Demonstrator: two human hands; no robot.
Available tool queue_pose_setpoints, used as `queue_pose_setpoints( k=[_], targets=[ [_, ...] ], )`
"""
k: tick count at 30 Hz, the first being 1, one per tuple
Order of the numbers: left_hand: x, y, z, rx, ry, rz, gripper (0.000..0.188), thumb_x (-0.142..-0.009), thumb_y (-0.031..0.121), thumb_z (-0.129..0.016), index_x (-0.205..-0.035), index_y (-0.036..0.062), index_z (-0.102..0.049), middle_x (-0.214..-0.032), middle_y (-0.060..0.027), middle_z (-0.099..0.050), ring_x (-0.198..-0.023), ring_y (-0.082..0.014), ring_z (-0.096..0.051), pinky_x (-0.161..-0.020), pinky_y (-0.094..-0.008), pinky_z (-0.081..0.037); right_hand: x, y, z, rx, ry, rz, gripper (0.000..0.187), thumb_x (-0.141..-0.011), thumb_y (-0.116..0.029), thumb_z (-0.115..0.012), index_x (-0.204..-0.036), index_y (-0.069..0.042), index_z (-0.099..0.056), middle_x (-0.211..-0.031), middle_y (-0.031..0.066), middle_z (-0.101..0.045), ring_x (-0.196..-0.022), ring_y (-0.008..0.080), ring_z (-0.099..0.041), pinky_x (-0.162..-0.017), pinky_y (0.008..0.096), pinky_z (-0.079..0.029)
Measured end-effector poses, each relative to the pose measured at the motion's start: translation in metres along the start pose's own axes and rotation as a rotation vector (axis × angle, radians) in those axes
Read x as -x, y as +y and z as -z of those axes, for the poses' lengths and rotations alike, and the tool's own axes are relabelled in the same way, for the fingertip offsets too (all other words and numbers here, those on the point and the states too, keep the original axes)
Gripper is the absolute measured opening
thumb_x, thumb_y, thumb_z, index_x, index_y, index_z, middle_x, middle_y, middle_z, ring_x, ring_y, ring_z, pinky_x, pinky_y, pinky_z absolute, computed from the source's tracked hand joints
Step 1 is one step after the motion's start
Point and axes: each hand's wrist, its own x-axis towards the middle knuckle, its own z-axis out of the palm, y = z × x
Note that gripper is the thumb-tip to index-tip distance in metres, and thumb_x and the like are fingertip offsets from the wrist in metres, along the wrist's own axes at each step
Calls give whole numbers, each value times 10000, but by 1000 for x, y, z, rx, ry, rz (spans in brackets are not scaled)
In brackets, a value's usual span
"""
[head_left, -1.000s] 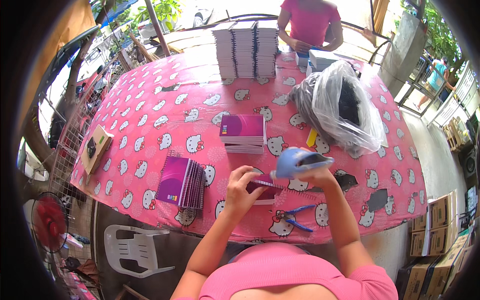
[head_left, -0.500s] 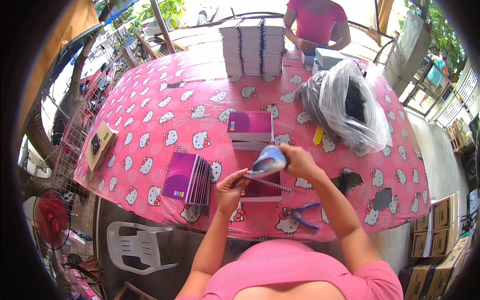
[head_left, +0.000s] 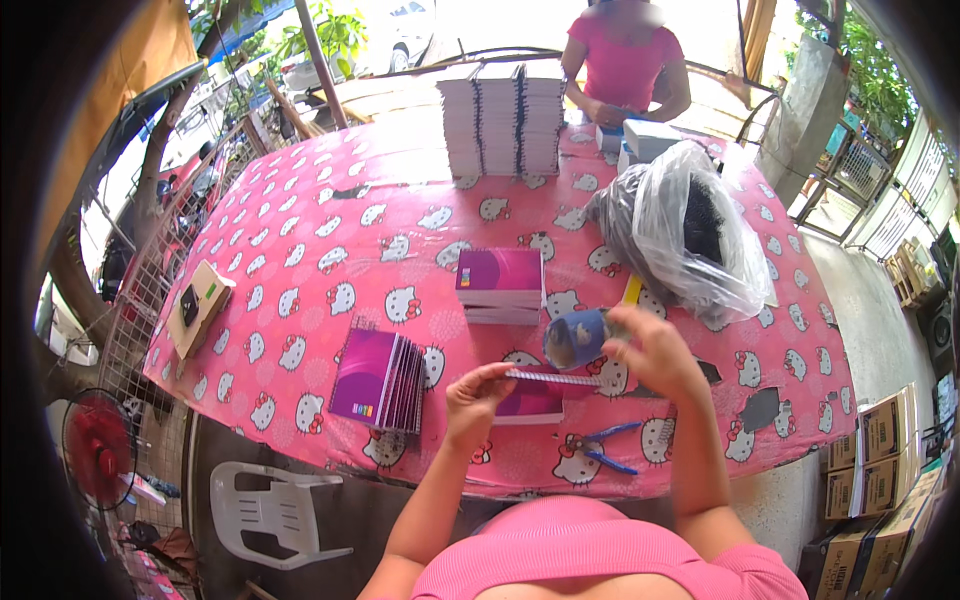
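Observation:
My left hand [head_left: 478, 397] pinches the left end of a thin spiral-bound notebook, its white coil [head_left: 555, 379] turned up toward me. Beyond the coil's right end, my right hand [head_left: 652, 348] has its fingers at the right side of a tilted blue cup-shaped thing [head_left: 574, 338], which it seems to hold; its open mouth faces left. Under the held notebook lies another purple notebook [head_left: 530, 405], partly hidden. Blue-handled pliers [head_left: 605, 447] rest just nearer to me. At the left leans a row of purple notebooks [head_left: 372, 378]; a purple-covered stack [head_left: 500, 275] sits farther back.
Tall stacks of spiral-bound pads [head_left: 500, 125] stand at the far side. A clear plastic bag [head_left: 690, 235] with dark contents lies right of centre. Across the table [head_left: 300, 235], another person [head_left: 625, 70] handles something by light-coloured boxes [head_left: 648, 138]. A cardboard piece [head_left: 200, 305] lies far left.
My right hand and the blue cup-shaped thing have moved right, away from the notebook's coil. My left hand still grips the notebook. The view has shifted slightly.

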Motion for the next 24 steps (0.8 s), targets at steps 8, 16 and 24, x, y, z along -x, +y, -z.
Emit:
queue_pose_setpoints(
  k=[8,16,24],
  targets=[
    [21,42,-44,-75,-44,79,252,-851,-128,-613,-1078,-39,-675,-998,-75,-696,-905,-124,-656,-839,-263,-545,23,-68,-29,151,-23,282,539,-758,-197,-764,-1223,-52,-534,-1126,174,-579,-1006,350,-591,-842,396,-495],
    [30,51,-51,-16,-130,59,267,-836,-151,-591,-1069,-51,-675,-1050,-107,-688,-935,-149,-653,-815,-267,-546,34,-66,-43,-245,101,232,297,-747,-28,-721,-1023,-57,-617,-858,114,-535,-764,289,-568,-649,370,-481],
    [33,55,-60,-117,-42,34,244,-815,-164,-592,-1013,-41,-666,-963,-94,-692,-876,-124,-652,-804,-248,-520,31,-74,-42,-326,143,164,207,-746,-12,-720,-935,-31,-637,-846,99,-566,-746,266,-593,-633,364,-490]
  ],
)
